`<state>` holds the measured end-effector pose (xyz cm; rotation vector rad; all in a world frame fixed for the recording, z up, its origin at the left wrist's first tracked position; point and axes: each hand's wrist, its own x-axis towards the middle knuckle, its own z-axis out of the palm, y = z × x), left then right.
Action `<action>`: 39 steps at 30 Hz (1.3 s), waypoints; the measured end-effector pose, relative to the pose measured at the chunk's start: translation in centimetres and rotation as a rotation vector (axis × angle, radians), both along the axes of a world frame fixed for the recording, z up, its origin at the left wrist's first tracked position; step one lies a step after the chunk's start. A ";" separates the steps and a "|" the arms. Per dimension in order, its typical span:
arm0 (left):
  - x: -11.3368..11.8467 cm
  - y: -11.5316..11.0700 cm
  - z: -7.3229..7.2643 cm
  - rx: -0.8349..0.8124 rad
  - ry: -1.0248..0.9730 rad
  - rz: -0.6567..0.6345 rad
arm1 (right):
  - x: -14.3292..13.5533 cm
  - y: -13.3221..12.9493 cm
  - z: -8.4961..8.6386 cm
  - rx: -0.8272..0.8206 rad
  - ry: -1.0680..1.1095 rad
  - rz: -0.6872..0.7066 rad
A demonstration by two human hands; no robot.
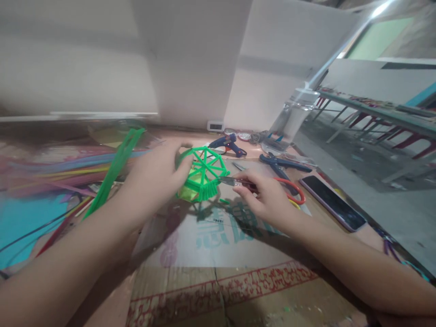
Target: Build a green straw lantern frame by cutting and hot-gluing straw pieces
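My left hand [163, 168] is closed around the left side of a small green wheel-like frame [203, 167], which seems made of fuzzy pipe cleaners. Spokes cross its top, short green pieces line its near side, and a yellow-green patch shows underneath. In my right hand [262, 193] is a pointed metal-tipped tool [227, 180], its tip at the frame's right edge. The tool's exact kind is unclear. Behind that hand an orange loop handle [301, 193] sticks out; I cannot tell whether it belongs to the same tool. A separate metal point [239, 166] lies just beyond.
Blurred coloured pipe cleaners [78, 168] and a green bundle [114, 175] lie left. Behind are a blue glue gun [228, 144] and a small digital display [215, 126]. Blue-handled pliers [284, 162], a phone [332, 202] and a clear bottle [293, 118] stand or lie right.
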<state>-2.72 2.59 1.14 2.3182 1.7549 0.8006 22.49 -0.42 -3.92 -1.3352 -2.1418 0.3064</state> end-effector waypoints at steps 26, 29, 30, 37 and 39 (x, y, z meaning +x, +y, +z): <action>-0.7 0.6 -0.3 -0.032 -0.021 -0.005 | 0.7 0.7 -0.4 0.048 0.144 0.051; -0.9 1.1 -0.6 -0.055 -0.073 -0.058 | 0.5 0.7 -0.9 0.065 0.114 0.082; -1.0 1.3 -0.8 -0.070 -0.088 -0.076 | 0.5 0.7 -1.0 0.072 0.119 0.096; -1.3 2.2 -2.1 -0.081 -0.123 -0.105 | 0.4 0.7 -0.9 0.026 0.127 0.119; -1.4 2.2 -2.1 -0.096 -0.124 -0.117 | 0.5 0.7 -1.0 -0.008 0.146 0.110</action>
